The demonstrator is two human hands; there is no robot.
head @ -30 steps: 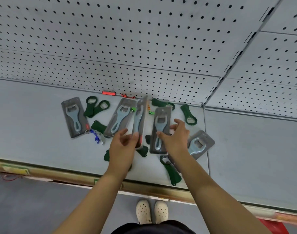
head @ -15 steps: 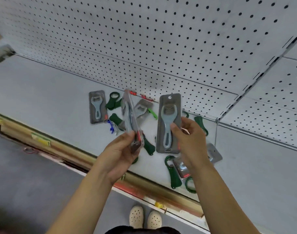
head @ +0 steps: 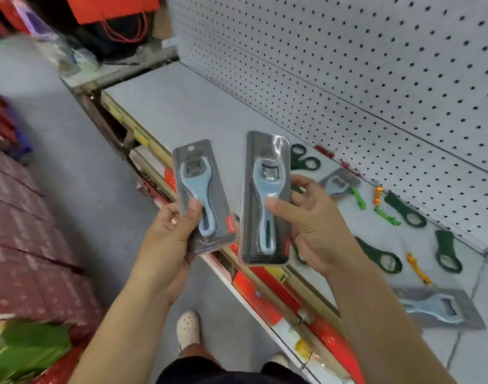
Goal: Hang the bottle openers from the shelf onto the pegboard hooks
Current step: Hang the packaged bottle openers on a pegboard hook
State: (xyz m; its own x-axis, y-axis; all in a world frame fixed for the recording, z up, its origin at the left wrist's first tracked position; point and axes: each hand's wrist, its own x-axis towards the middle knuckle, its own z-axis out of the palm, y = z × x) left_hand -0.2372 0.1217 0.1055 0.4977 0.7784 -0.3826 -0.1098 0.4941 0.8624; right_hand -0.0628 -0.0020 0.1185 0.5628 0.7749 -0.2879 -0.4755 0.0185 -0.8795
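My left hand grips a packaged light-blue bottle opener on a grey card, thumb on its front. My right hand holds a second packaged blue opener, thumb pressed on the blister, fingers behind. Both packs are upright in the air in front of the shelf edge. On the grey shelf lie more openers: a packaged one by the back, another at the right, and several dark green loose openers. The white pegboard rises behind the shelf; no hooks show on it.
Small orange and bright green clips lie among the openers. The shelf's front rail carries red and yellow labels. Red bags and boxes crowd the aisle floor at the left. My shoes stand below.
Both hands have lifted their packs off the shelf and drawn them back over the shelf edge. The left pack now faces me. My view has swung left toward the aisle.
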